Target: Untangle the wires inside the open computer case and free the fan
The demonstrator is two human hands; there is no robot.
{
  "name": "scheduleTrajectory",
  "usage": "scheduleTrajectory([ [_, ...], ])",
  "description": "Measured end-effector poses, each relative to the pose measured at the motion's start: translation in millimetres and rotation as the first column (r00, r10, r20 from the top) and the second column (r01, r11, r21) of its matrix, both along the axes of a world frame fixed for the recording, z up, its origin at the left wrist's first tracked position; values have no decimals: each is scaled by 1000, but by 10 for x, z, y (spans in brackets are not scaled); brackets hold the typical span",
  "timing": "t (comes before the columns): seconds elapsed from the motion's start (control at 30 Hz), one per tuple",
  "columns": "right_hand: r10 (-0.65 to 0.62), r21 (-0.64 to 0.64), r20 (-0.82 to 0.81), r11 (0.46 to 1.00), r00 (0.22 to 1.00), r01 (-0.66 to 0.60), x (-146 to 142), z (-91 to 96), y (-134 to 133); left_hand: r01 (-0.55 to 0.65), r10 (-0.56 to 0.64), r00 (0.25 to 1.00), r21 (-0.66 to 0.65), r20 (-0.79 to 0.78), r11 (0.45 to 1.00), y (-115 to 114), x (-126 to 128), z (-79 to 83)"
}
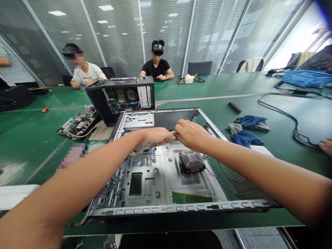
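A bundle of pale cables (pixel 141 150) stretches across the open computer case (pixel 166 208), which lies on its side in front of me. My left hand (pixel 159 136) is closed around the bundle near its middle. Close against it, my right hand (pixel 191 135) pinches the cables' further end; its fingertips are partly hidden. Below my right hand, a CPU cooler (pixel 192 160) with metal fins sits on the case floor, its thin wire running right. A green circuit stick (pixel 192 197) rests by the near edge.
Behind the case stands a second, upright computer case (pixel 121 98). A loose motherboard (pixel 79 123) lies left of it. Blue-grey gloves (pixel 246 133), a small dark block (pixel 234 107) and black cables (pixel 285 110) are on the right. Two people sit across the green table (pixel 207 93).
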State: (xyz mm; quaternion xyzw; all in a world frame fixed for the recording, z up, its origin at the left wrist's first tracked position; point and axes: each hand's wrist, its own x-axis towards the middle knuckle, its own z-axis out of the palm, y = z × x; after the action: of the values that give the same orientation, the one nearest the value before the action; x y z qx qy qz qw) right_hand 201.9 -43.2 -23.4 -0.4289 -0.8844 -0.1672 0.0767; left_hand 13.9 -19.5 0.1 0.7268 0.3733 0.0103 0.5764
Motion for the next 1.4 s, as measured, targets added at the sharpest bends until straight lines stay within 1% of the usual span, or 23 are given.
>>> scheduleTrajectory([
  [0.1,-2,-30,31,1000,1000,3,4,-16,12,27,-24,998,54,-50,998,7,6,-20],
  [0.23,27,-117,93,993,995,-16,16,-59,38,114,-93,985,144,-145,983,28,4,-74],
  [0.3,36,-151,115,988,993,-18,16,-60,41,144,-116,979,167,-168,975,36,-4,-97],
  [0.37,35,-173,128,985,991,-13,12,-41,36,158,-136,979,145,-150,977,37,-14,-104],
  [0.47,44,-197,139,980,989,-16,5,5,22,161,-158,983,27,-91,987,24,-25,-84],
  [0.53,60,-206,150,978,987,-28,0,32,12,156,-160,984,-56,-76,986,11,-29,-63],
  [0.57,68,-208,155,977,986,-35,-3,42,6,159,-165,983,-77,-80,984,5,-30,-55],
  [0.63,68,-226,163,974,984,-30,-11,52,-8,191,-198,975,-72,-102,979,-1,-28,-48],
  [0.7,49,-270,175,963,983,0,-21,53,-23,248,-246,958,-7,-150,969,-6,-16,-51],
  [0.77,33,-325,195,945,980,33,-29,49,-36,303,-273,932,98,-239,948,-15,8,-56],
  [0.83,32,-365,217,930,976,51,-32,42,-43,361,-266,893,227,-362,904,-34,42,-57],
  [0.93,54,-391,240,919,969,46,-27,26,-39,481,-252,818,375,-517,792,-79,91,-49],
  [1.0,78,-409,245,912,966,30,-21,12,-36,547,-253,779,424,-574,722,-118,113,-42],
  [1.07,98,-427,245,904,965,17,-16,-1,-37,582,-229,748,450,-623,677,-160,124,-40],
  [1.17,116,-448,249,894,962,9,-12,-14,-45,593,-125,708,487,-695,642,-218,131,-46],
  [1.23,117,-459,250,889,961,11,-9,-18,-44,597,-98,698,501,-709,627,-239,136,-48],
  [1.3,114,-469,243,883,963,14,-1,-17,-36,604,-130,702,489,-700,629,-240,139,-44],
  [1.4,97,-478,219,878,971,20,18,-6,-18,582,-182,736,471,-652,663,-206,134,-33],
])
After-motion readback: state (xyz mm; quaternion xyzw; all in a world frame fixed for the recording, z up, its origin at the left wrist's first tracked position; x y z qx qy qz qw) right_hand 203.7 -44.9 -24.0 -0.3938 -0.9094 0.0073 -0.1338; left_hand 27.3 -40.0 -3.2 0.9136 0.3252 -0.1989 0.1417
